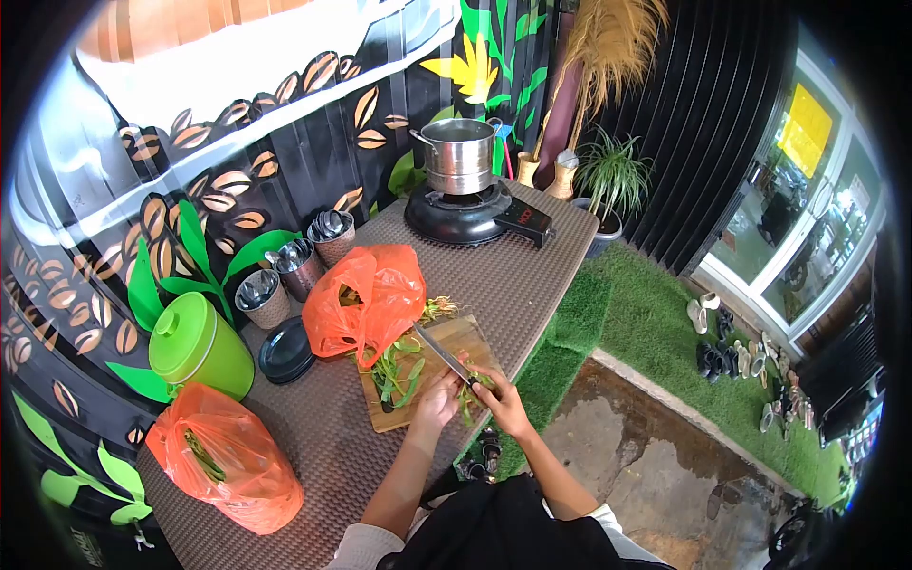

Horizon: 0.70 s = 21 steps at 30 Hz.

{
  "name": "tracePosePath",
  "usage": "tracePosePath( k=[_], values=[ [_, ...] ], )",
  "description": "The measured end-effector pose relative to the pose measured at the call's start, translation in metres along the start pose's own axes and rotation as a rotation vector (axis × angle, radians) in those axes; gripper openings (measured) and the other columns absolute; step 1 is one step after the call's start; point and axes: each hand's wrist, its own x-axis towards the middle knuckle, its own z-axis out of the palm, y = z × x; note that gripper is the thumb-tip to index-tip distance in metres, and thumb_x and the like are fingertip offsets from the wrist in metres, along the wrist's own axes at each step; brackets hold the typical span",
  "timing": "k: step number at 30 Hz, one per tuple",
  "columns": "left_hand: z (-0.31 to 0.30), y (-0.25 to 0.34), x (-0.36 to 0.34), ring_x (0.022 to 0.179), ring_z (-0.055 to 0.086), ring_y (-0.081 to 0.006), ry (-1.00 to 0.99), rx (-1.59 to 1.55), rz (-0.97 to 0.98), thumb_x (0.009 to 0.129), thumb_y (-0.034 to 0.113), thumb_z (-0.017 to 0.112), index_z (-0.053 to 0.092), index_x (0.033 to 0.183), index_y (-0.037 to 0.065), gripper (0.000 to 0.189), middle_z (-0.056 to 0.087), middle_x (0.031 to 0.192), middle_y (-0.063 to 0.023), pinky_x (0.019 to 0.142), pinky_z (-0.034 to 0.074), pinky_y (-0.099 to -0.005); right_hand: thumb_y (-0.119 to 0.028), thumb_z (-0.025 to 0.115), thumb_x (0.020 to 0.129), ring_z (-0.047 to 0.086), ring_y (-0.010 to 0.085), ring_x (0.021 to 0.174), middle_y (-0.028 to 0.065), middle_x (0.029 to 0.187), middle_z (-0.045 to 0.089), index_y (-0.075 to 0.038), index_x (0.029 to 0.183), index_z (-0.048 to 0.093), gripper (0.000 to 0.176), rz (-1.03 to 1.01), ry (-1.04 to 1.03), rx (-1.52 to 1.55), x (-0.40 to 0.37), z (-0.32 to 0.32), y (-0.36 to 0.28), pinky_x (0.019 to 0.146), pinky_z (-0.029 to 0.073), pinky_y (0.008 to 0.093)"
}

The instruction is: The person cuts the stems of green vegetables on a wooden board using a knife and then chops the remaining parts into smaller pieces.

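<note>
My right hand (503, 403) is closed on the dark handle of a knife (443, 352), whose blade points up and left over the wooden board (465, 334). Close beside it, my left hand (437, 399) has its fingers drawn together near the handle and some green stems (467, 407); what it holds is too small to make out. Cut green leaves (397, 372) lie on the board. An orange plastic bag (366, 299) stands against the board's far left side, with rooted stems (439, 307) beside it.
A pot (458, 157) sits on a black portable stove (456, 215) at the table's far end. Along the wall side stand cutlery cups (298, 270), black plates (286, 351) and a green lidded container (201, 346). Another orange bag (228, 461) is at the near left.
</note>
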Motion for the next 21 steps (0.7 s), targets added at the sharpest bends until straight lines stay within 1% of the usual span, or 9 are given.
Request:
tracePosePath(
  k=[3, 9, 11, 13, 15, 16, 17, 19, 21],
  values=[
    [0.002, -0.001, 0.003, 0.104, 0.053, -0.0111, 0.118, 0.141, 0.044, 0.092, 0.013, 0.055, 0.053, 0.126, 0.008, 0.035, 0.057, 0.117, 0.0009, 0.090, 0.042, -0.0258, -0.011, 0.055, 0.092, 0.053, 0.0065, 0.074, 0.0012, 0.087, 0.058, -0.004, 0.123, 0.054, 0.032, -0.007, 0.012, 0.003, 0.001, 0.001, -0.002, 0.067, 0.045, 0.0219],
    [-0.010, -0.008, 0.007, 0.099, 0.056, -0.0133, 0.141, 0.091, 0.115, 0.092, 0.012, 0.054, 0.055, 0.123, 0.005, 0.032, 0.060, 0.113, -0.0030, 0.087, 0.045, -0.0275, -0.011, 0.057, 0.091, 0.052, 0.0061, 0.075, -0.0005, 0.083, 0.060, -0.005, 0.122, 0.055, 0.032, 0.072, 0.000, -0.116, 0.008, 0.006, 0.016, 0.068, 0.046, 0.0227],
    [-0.015, -0.010, 0.007, 0.096, 0.057, -0.0142, 0.153, -0.040, 0.121, 0.092, 0.011, 0.054, 0.055, 0.122, 0.004, 0.031, 0.061, 0.111, -0.0043, 0.085, 0.047, -0.0282, -0.010, 0.059, 0.089, 0.061, 0.0092, 0.084, 0.0080, 0.090, 0.066, -0.007, 0.122, 0.055, 0.033, 0.005, 0.036, -0.171, 0.012, 0.015, 0.018, 0.075, 0.047, 0.0263],
    [-0.022, -0.012, 0.008, 0.093, 0.059, -0.0151, 0.163, -0.172, 0.126, 0.092, 0.011, 0.053, 0.055, 0.121, 0.003, 0.031, 0.061, 0.108, -0.0055, 0.082, 0.049, -0.0290, -0.008, 0.058, 0.087, 0.061, 0.0104, 0.084, 0.0095, 0.091, 0.066, -0.008, 0.122, 0.056, 0.035, 0.081, 0.035, -0.274, 0.015, 0.024, 0.011, 0.076, 0.047, 0.0269],
    [-0.018, -0.007, 0.004, 0.086, 0.061, -0.0165, 0.200, -0.217, 0.301, 0.092, 0.009, 0.052, 0.055, 0.120, 0.002, 0.029, 0.062, 0.102, -0.0056, 0.076, 0.052, -0.0288, -0.015, 0.060, 0.089, 0.053, 0.0045, 0.072, 0.0032, 0.077, 0.062, -0.009, 0.121, 0.057, 0.033, 0.075, 0.086, -0.232, 0.019, 0.040, 0.002, 0.068, 0.046, 0.0233],
    [-0.015, -0.006, 0.002, 0.086, 0.061, -0.0173, 0.279, -0.199, 0.339, 0.093, 0.007, 0.049, 0.056, 0.115, 0.002, 0.024, 0.062, 0.098, -0.0055, 0.075, 0.052, -0.0280, -0.015, 0.060, 0.088, 0.062, 0.0097, 0.081, 0.0083, 0.090, 0.067, -0.009, 0.121, 0.057, 0.034, 0.035, 0.104, -0.291, 0.022, 0.047, 0.017, 0.075, 0.048, 0.0264],
    [-0.017, -0.005, 0.005, 0.086, 0.061, -0.0173, 0.279, -0.200, 0.340, 0.093, 0.007, 0.049, 0.056, 0.115, 0.002, 0.024, 0.062, 0.098, -0.0055, 0.075, 0.052, -0.0280, -0.015, 0.060, 0.088, 0.062, 0.0097, 0.081, 0.0083, 0.090, 0.067, -0.009, 0.121, 0.057, 0.034, 0.035, 0.102, -0.291, 0.025, 0.052, 0.018, 0.075, 0.048, 0.0264],
    [-0.023, -0.001, 0.009, 0.085, 0.061, -0.0176, 0.481, -0.242, 0.490, 0.094, 0.005, 0.046, 0.057, 0.109, 0.002, 0.018, 0.061, 0.097, -0.0063, 0.074, 0.052, -0.0277, -0.012, 0.059, 0.085, 0.065, 0.0178, 0.094, 0.0124, 0.103, 0.066, -0.009, 0.120, 0.058, 0.035, -0.016, 0.073, -0.313, 0.032, 0.063, 0.020, 0.082, 0.049, 0.0303],
    [-0.035, 0.004, 0.008, 0.088, 0.061, -0.0173, 0.431, -0.244, 0.543, 0.094, 0.006, 0.047, 0.056, 0.104, 0.003, 0.014, 0.061, 0.097, -0.0068, 0.076, 0.052, -0.0280, -0.011, 0.059, 0.084, 0.064, 0.0224, 0.098, 0.0138, 0.106, 0.065, -0.010, 0.120, 0.058, 0.036, -0.002, 0.052, -0.311, 0.041, 0.076, 0.019, 0.085, 0.049, 0.0324]
  ],
)
